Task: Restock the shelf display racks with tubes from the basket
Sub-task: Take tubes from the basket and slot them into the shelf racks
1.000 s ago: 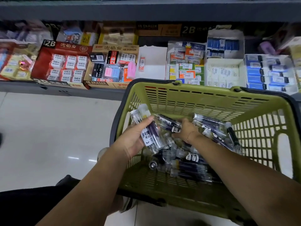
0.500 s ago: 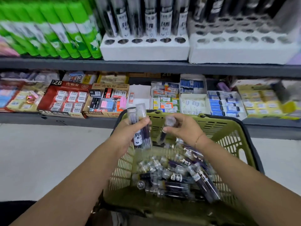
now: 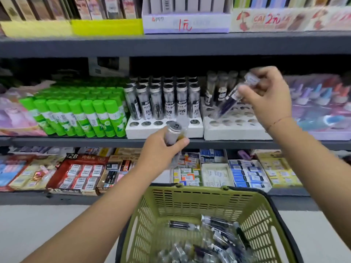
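A green basket (image 3: 191,198) at the bottom holds several clear tubes (image 3: 214,236) with dark refills. My left hand (image 3: 161,150) grips upright tubes (image 3: 172,132), silver cap up, just in front of the left white foam rack (image 3: 197,130). That rack carries rows of standing tubes, and its front row of holes is mostly bare. My right hand (image 3: 269,95) pinches one tilted tube (image 3: 230,100), its lower end slanting down over the holes of the right foam rack (image 3: 237,130). That rack has a few tubes at its back.
Green glue sticks (image 3: 79,114) stand left of the racks. Pastel packs (image 3: 322,105) lie to the right. The shelf below holds eraser boxes (image 3: 79,171) and small cartons. A shelf edge (image 3: 171,44) runs overhead.
Both hands have lifted out of the basket and up to the middle shelf, each carrying tubes. The view has tilted upward, so the foam racks are now central.
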The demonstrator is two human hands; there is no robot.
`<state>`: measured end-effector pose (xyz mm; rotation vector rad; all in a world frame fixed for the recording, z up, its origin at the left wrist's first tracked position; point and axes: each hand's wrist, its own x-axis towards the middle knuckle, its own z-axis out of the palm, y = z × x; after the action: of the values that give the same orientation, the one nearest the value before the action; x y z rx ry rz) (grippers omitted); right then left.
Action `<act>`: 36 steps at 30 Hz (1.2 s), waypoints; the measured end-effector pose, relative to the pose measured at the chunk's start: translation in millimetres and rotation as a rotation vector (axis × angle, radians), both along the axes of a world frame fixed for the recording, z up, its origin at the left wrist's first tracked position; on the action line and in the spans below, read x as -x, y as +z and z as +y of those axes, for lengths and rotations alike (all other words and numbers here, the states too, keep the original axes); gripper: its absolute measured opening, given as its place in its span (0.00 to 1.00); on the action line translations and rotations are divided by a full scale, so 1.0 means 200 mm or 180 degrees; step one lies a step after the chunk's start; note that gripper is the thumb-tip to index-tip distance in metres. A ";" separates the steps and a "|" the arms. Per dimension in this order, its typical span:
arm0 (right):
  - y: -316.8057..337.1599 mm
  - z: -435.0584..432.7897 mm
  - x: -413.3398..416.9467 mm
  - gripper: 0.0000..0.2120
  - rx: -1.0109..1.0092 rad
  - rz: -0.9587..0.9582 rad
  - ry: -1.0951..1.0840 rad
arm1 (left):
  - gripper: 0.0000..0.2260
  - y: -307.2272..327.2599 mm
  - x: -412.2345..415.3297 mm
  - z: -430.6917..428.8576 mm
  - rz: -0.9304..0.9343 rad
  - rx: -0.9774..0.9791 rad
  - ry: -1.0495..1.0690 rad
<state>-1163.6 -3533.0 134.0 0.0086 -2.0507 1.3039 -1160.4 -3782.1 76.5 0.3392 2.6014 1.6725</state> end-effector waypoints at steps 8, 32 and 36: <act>0.10 0.25 0.32 0.13 0.0490 -0.0244 -0.0834 | 0.27 0.02 0.06 0.31 0.0364 0.0557 -0.0603; 0.07 0.34 0.56 0.19 -0.2457 -0.1234 -0.0625 | 0.23 0.00 0.08 0.37 0.0339 0.0771 -0.0894; 0.02 0.32 0.56 0.16 -0.2328 -0.1126 -0.0834 | 0.24 -0.01 0.09 0.37 0.0335 0.0742 -0.0882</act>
<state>-1275.2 -3469.3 137.2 -0.1645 -2.6182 0.3651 -1178.1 -3708.3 74.7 0.7534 2.6349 1.2832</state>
